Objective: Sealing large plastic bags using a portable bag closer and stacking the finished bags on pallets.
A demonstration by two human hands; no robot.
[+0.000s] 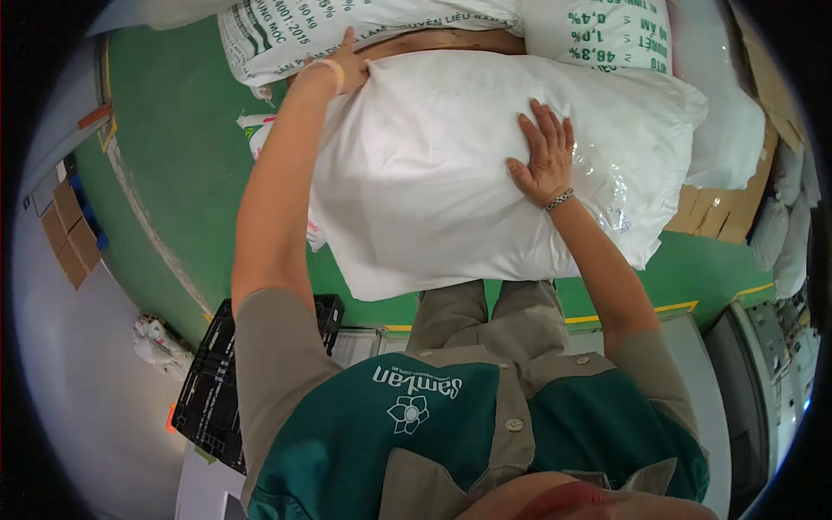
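A large, full white sack (442, 173) lies across the middle, in front of my legs. At its far left corner is my left hand (348, 71), closed on the fabric with one finger stretched out beyond it. Creases run from that corner. My right hand (546, 160) rests flat on the sack's top, right of the middle, with its fingers apart. Close to that hand, a shiny clear plastic patch (602, 178) shows on the sack.
Printed white sacks (286, 39) (598, 33) lie beyond, with a brown surface (442, 41) between them. Flattened cardboard (724, 204) and a translucent white bag (728, 130) are at the right. A black plastic crate (212, 390) stands at the lower left on the green floor's side.
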